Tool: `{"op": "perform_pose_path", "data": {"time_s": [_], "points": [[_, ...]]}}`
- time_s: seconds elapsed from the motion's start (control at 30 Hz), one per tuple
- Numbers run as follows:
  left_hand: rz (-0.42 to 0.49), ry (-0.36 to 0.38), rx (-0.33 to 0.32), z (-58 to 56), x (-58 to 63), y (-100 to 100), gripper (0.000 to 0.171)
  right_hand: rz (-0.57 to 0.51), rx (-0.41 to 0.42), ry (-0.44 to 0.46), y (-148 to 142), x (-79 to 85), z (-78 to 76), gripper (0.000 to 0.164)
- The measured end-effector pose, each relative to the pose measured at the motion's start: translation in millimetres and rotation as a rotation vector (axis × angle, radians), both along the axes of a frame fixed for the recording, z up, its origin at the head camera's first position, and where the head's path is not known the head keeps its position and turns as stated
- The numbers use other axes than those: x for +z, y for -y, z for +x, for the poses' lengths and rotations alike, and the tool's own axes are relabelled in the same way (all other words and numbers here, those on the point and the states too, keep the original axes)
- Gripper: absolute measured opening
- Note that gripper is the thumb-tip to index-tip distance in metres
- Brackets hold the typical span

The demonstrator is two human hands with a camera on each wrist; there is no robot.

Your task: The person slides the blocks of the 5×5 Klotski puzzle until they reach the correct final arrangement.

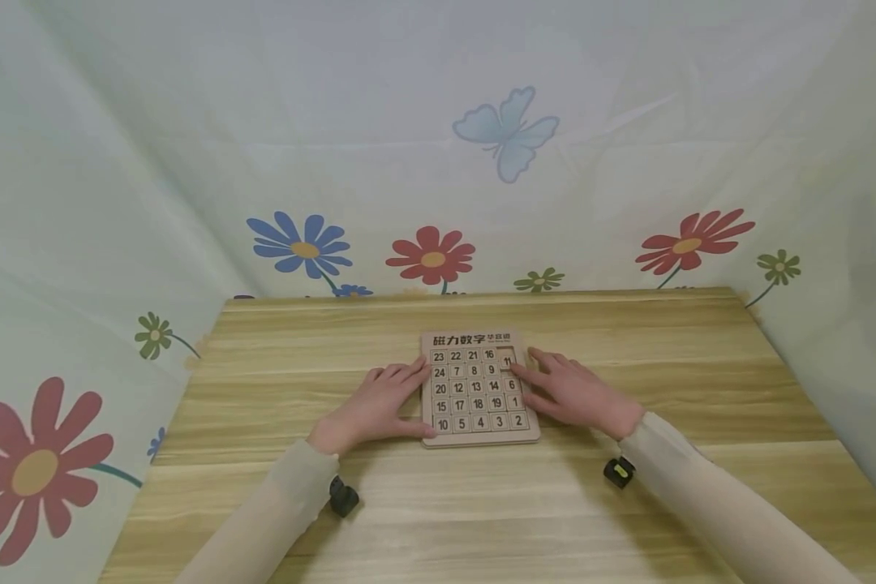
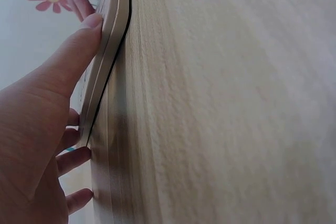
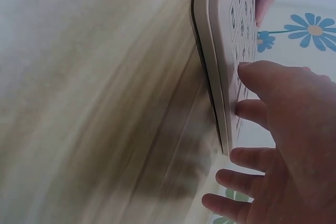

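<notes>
A wooden number sliding puzzle [image 1: 482, 442] lies flat on the table, with rows of numbered tiles under a printed heading. At its left side, my left hand [image 1: 375, 410] rests with fingertips on the upper left edge and thumb at the lower left corner. My right hand [image 1: 580, 393] reaches over the right edge, its index fingertip on the tile marked 11 [image 1: 507, 362] and its thumb near the tile marked 1. Above tile 11 a strip of bare tray shows in the top right slot. In the right wrist view, the other fingers [image 3: 247, 183] are spread past the board's edge.
The wood-grain table [image 1: 482, 519] extends around the board on all sides. Behind it hangs a pale cloth [image 1: 380, 146] printed with flowers and a butterfly. A small black device [image 1: 343, 496] is worn at the left wrist, another [image 1: 618, 471] at the right.
</notes>
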State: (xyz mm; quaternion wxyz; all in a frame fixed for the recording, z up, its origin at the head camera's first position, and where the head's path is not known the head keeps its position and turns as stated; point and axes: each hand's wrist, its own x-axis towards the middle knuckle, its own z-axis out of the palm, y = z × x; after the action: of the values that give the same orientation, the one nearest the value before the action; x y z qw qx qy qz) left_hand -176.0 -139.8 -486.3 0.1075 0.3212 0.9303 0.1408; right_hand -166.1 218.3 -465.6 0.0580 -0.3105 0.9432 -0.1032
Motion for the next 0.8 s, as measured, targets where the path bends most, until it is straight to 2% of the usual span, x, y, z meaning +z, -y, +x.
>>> {"op": "perform_pose_path", "data": {"time_s": [0.37, 0.8], "points": [[-0.002, -0.001, -0.001, 0.2, -0.2, 0.0, 0.11, -0.01, -0.028, 0.013, 1.8, -4.8, -13.9, 0.06], [-0.008, 0.019, 0.012, 0.3, 1.3, -0.3, 0.112, 0.004, -0.003, 0.032, 5.1, -1.2, -9.4, 0.061]]}}
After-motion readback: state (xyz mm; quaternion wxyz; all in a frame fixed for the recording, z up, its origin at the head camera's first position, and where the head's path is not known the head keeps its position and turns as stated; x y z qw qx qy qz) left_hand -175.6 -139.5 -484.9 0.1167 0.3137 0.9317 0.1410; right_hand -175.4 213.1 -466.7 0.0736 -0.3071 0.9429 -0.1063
